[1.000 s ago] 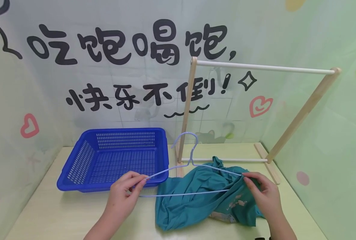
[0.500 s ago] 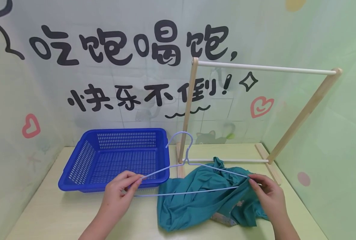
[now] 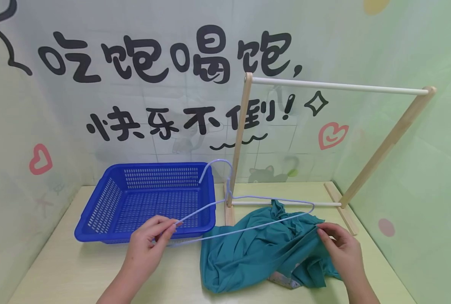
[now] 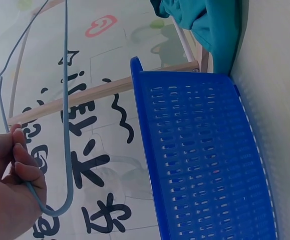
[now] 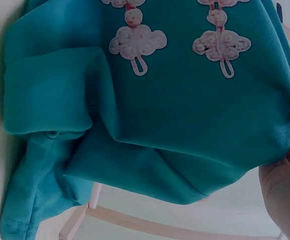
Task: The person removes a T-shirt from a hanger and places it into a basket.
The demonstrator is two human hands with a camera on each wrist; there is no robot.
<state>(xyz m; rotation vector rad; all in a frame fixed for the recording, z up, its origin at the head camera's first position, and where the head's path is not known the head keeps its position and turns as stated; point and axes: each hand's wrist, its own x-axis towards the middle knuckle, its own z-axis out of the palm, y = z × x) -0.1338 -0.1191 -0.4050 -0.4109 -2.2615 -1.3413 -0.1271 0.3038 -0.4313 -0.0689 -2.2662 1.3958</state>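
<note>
My left hand point(image 3: 149, 240) pinches a thin pale-blue clothes hanger point(image 3: 233, 230) near its left end, with the hook upright. Also in the left wrist view, this hand's fingertips point(image 4: 20, 155) close on the hanger's wire. The hanger's right end is free and overlaps the back of a teal shirt point(image 3: 244, 257) in the head view. My right hand point(image 3: 341, 245) pinches the edge of that shirt, drawing it up from the crumpled heap on the table. The right wrist view shows pinkish cloud-shaped prints point(image 5: 137, 40) on the cloth and a folded part hanging beside them.
A blue perforated basket point(image 3: 145, 236) stands on the table point(image 3: 77, 278) at the left. Behind the shirt is a wooden rack point(image 3: 389, 143) with a white top bar point(image 3: 335, 86). Printed walls point(image 3: 161, 25) enclose the back and both sides.
The hanger's right end has come away from my right hand and tilted up and back, and its hook has moved left. My left hand has shifted slightly left; my right hand keeps the shirt.
</note>
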